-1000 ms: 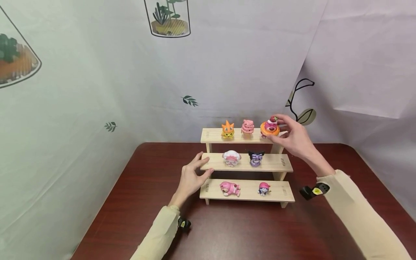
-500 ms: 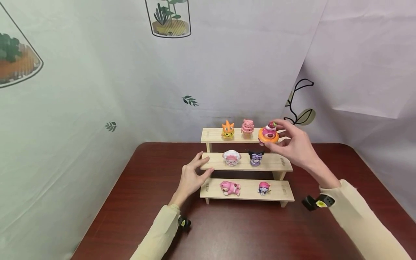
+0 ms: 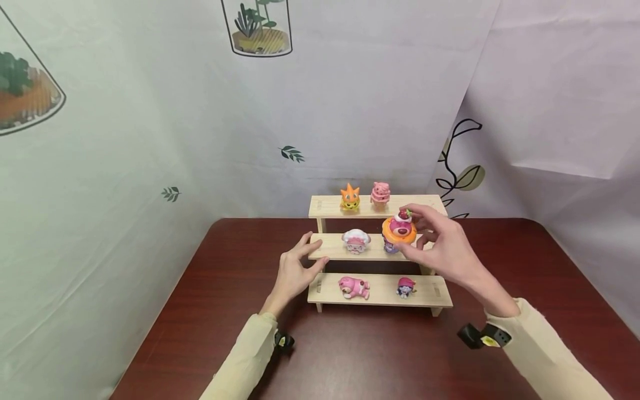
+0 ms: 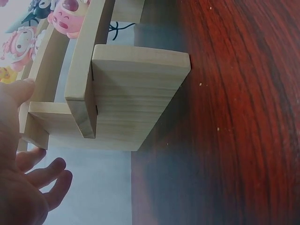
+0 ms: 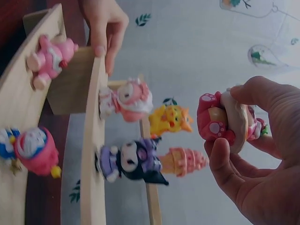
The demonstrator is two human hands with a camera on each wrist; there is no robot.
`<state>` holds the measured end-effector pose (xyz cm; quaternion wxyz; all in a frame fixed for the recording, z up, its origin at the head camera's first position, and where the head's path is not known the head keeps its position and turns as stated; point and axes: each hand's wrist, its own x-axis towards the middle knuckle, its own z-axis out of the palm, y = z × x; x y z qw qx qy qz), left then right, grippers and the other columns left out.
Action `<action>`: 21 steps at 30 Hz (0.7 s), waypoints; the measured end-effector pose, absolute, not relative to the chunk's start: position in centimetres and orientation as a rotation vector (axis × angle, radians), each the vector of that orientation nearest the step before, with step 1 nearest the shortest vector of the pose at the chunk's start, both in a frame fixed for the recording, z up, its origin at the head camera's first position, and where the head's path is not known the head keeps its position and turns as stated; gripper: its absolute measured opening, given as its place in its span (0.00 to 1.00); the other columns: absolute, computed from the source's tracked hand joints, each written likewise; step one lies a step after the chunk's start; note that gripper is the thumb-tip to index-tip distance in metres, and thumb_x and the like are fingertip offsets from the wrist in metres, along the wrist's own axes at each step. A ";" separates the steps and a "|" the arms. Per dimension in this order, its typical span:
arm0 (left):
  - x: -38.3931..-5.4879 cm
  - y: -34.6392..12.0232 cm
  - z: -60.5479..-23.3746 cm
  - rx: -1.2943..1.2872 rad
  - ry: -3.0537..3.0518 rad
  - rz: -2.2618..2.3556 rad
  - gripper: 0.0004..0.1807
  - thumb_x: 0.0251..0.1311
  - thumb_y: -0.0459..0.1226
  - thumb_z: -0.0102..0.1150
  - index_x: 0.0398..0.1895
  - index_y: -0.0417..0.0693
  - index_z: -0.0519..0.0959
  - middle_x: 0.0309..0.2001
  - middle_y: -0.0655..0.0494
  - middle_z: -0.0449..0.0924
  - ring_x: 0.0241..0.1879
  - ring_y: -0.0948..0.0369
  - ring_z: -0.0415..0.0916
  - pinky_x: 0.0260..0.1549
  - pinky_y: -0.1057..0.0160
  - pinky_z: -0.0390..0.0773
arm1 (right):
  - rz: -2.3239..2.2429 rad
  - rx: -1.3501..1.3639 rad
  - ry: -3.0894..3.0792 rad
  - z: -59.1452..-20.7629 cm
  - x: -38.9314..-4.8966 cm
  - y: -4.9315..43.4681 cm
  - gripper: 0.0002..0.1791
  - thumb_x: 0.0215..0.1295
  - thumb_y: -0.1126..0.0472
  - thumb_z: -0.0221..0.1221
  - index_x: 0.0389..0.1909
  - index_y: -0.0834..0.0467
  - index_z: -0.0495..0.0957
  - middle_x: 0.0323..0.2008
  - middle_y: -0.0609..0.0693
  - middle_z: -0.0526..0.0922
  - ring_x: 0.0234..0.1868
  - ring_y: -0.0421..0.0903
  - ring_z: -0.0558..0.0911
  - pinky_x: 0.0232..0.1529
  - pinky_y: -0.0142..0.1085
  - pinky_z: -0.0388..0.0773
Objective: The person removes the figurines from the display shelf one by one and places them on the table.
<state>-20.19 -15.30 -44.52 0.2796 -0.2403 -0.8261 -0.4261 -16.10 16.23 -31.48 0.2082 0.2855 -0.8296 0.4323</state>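
Currently the right hand (image 3: pixel 442 244) pinches the orange-ringed bear figurine (image 3: pixel 399 229) in the air before the right half of the wooden stand (image 3: pixel 382 291), near the purple figurine (image 5: pixel 129 159); the left hand (image 3: pixel 294 270) grips the middle tier (image 3: pixel 332 247) at its left edge.

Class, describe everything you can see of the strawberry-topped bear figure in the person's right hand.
The bear figure looks like smooth, moulded plastic. Its magenta-pink head sits in an orange ring, topped with white and a red strawberry with a green leaf. The right wrist view shows the ring's cream underside, a pinkish-red body, a tan belly and feet with pale pads. Roughly upright, it is pinched in the right hand, off the shelves, and in the head view overlaps a black-and-purple figure.
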 end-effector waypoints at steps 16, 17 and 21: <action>-20.2 -15.4 -44.5 -0.638 -2.232 -1.145 0.23 0.53 0.36 0.75 0.53 0.38 0.84 0.61 0.36 0.75 0.57 0.46 0.77 0.53 0.48 0.76 | 1.326 0.978 -2.168 -34.0 -13.2 13.8 0.37 0.41 0.76 0.75 0.57 0.63 0.75 0.47 0.51 0.78 0.31 0.44 0.80 0.20 0.30 0.76; -20.1 -15.4 -44.5 -0.638 -2.234 -1.146 0.23 0.53 0.36 0.75 0.53 0.38 0.84 0.61 0.36 0.75 0.58 0.46 0.77 0.53 0.49 0.76 | 1.332 0.993 -2.152 -34.2 -13.0 13.6 0.37 0.40 0.77 0.75 0.56 0.64 0.75 0.46 0.52 0.78 0.32 0.44 0.81 0.20 0.30 0.76; -20.1 -15.4 -44.4 -0.645 -2.226 -1.142 0.23 0.52 0.35 0.76 0.53 0.38 0.84 0.61 0.36 0.75 0.58 0.46 0.76 0.53 0.48 0.76 | 1.331 1.033 -2.118 -35.1 -12.6 13.0 0.38 0.39 0.76 0.75 0.57 0.65 0.74 0.46 0.53 0.79 0.33 0.44 0.82 0.22 0.29 0.77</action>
